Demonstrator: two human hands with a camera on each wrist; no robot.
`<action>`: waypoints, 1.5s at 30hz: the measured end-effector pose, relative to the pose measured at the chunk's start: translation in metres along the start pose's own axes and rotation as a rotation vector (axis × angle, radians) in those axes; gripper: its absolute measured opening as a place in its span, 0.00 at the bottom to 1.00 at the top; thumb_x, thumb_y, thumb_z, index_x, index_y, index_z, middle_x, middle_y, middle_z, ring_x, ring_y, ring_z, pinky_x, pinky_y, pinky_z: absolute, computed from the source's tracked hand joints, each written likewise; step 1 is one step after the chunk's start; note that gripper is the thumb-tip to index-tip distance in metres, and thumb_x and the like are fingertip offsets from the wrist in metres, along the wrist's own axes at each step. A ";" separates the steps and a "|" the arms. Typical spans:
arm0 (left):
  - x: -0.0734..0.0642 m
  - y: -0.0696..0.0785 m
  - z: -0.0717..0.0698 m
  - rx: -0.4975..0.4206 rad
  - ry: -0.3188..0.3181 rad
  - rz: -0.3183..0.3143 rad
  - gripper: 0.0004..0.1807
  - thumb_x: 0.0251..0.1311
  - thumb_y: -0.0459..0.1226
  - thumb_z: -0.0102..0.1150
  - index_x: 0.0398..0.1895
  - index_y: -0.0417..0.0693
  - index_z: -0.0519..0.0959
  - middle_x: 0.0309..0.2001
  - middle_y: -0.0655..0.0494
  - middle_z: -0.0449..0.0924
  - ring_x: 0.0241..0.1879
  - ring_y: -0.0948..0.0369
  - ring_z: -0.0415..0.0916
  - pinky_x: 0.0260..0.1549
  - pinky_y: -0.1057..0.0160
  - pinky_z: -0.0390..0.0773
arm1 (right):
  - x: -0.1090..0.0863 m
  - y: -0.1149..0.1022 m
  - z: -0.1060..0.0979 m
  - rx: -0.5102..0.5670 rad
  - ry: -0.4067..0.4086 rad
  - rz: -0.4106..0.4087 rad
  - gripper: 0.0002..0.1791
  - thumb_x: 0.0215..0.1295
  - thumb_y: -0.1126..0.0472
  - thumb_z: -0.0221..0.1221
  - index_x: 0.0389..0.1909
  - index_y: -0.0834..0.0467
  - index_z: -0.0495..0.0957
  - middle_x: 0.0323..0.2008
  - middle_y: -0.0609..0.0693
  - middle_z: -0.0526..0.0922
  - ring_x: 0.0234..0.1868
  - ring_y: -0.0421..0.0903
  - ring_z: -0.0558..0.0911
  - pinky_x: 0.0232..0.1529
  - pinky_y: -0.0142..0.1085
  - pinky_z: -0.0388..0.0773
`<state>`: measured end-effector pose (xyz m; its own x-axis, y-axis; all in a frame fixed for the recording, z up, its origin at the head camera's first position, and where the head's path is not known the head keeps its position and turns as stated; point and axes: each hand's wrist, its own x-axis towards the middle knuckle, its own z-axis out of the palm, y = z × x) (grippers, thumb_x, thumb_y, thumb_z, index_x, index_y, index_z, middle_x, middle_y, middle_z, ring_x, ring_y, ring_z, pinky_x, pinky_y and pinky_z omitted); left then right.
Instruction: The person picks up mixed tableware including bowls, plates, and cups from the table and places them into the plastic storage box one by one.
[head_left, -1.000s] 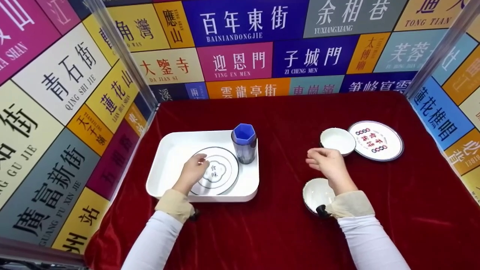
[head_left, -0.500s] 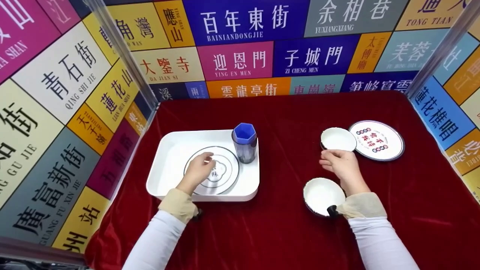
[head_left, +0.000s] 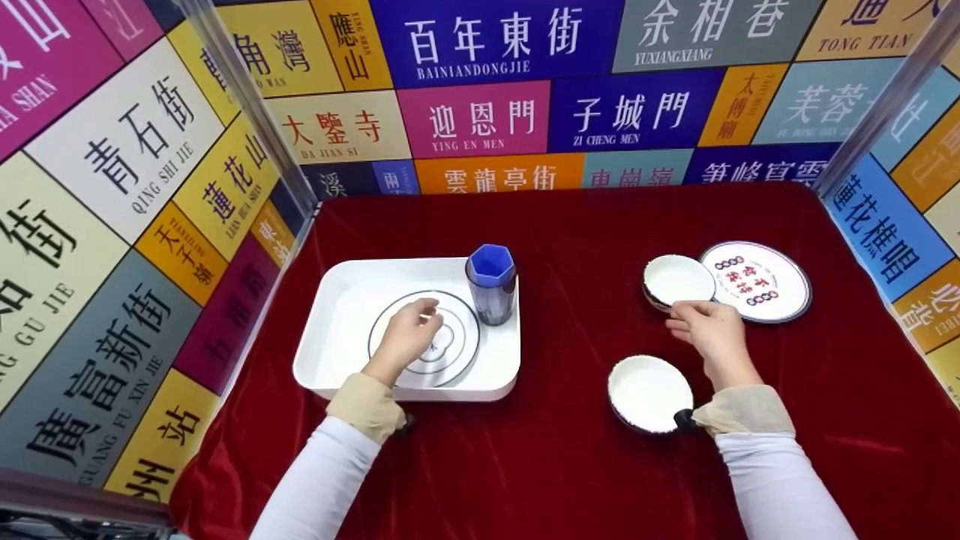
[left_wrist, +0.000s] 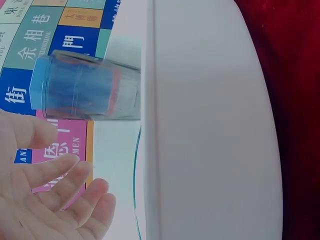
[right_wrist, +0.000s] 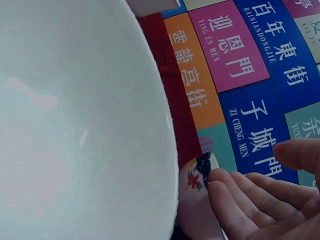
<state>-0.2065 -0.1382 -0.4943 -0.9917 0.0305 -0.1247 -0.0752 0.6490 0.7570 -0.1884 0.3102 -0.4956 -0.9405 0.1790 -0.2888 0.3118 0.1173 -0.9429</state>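
Note:
My left hand (head_left: 411, 334) hovers over a white plate (head_left: 459, 361) with a dark rim, which lies in a white tray (head_left: 330, 330). Its fingers are loosely bent and hold nothing, as the left wrist view also shows. At the tray's right end stands a dark see-through cup (head_left: 493, 300) with a blue hexagonal insert (head_left: 491, 266). My right hand (head_left: 712, 334) is beside the near edge of the far white bowl (head_left: 679, 279), fingers relaxed, nothing in its grasp. A nearer white bowl (head_left: 649, 393) sits below that hand's wrist; its inside fills much of the right wrist view.
A white plate with red characters (head_left: 757, 281) lies against the far bowl's right side. Dark red cloth (head_left: 562, 465) covers the table. Printed wall panels (head_left: 480, 120) stand behind and at both sides, with metal posts at the corners.
My right hand has moved to the right, from left of the far bowl to its near right edge. The left hand has drifted slightly right over the plate in the tray.

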 end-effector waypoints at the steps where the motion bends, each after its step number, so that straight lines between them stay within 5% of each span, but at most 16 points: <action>1: 0.000 0.001 0.001 0.002 0.006 0.010 0.24 0.71 0.40 0.52 0.67 0.42 0.73 0.60 0.42 0.79 0.61 0.47 0.76 0.60 0.50 0.79 | 0.000 0.001 -0.001 0.013 0.017 0.000 0.29 0.76 0.60 0.51 0.69 0.76 0.64 0.28 0.32 0.82 0.36 0.31 0.85 0.48 0.27 0.84; 12: -0.004 0.002 0.000 0.009 0.032 0.060 0.23 0.70 0.38 0.53 0.65 0.40 0.75 0.57 0.41 0.80 0.58 0.47 0.78 0.58 0.50 0.80 | 0.008 0.009 -0.025 0.223 0.106 0.034 0.28 0.75 0.62 0.54 0.67 0.76 0.64 0.24 0.38 0.85 0.31 0.34 0.87 0.42 0.27 0.86; 21: -0.007 0.002 -0.003 -0.011 0.049 0.061 0.23 0.70 0.38 0.53 0.65 0.40 0.75 0.57 0.41 0.80 0.58 0.46 0.78 0.59 0.49 0.79 | 0.016 0.020 -0.038 0.324 0.179 0.098 0.02 0.73 0.63 0.56 0.40 0.58 0.76 0.22 0.42 0.85 0.28 0.37 0.87 0.37 0.29 0.87; 32: -0.007 0.005 0.000 -0.011 0.046 0.109 0.21 0.69 0.37 0.54 0.63 0.39 0.77 0.54 0.41 0.82 0.55 0.47 0.79 0.57 0.50 0.80 | 0.026 0.036 -0.058 0.446 0.230 0.169 0.04 0.71 0.62 0.59 0.39 0.59 0.75 0.21 0.46 0.86 0.25 0.41 0.88 0.35 0.30 0.87; 45: -0.008 0.003 -0.002 0.002 0.024 0.093 0.22 0.71 0.39 0.52 0.65 0.40 0.75 0.55 0.43 0.81 0.57 0.48 0.78 0.58 0.50 0.79 | 0.039 0.044 -0.080 0.604 0.271 0.263 0.08 0.70 0.61 0.60 0.33 0.60 0.77 0.19 0.51 0.86 0.23 0.44 0.88 0.34 0.33 0.87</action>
<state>-0.1993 -0.1378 -0.4903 -0.9966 0.0728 -0.0388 0.0175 0.6456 0.7634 -0.2004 0.4006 -0.5345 -0.7532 0.3732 -0.5417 0.3205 -0.5109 -0.7977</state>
